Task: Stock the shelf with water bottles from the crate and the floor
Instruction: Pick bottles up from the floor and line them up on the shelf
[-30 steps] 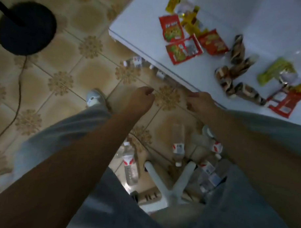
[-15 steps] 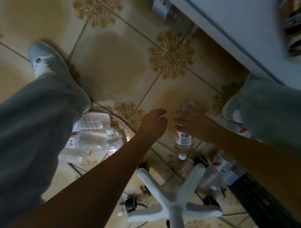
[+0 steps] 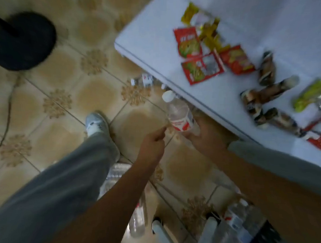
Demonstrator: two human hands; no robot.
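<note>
Bottle in hand by the shelf

Right hand (image 3: 206, 139) grips a water bottle (image 3: 180, 114) cap-up beside the white shelf (image 3: 151, 43); left hand (image 3: 153, 141) loosely curled, holding nothing.

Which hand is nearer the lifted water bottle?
Right. The right hand holds the water bottle from below; the left hand sits just beside its label, fingers curled, apparently not gripping.

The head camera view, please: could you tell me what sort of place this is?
Probably a small shop or stockroom: snack packets lie spread on a white shelf, more bottles lie on the tiled floor, and the right hand holds a water bottle.
</note>
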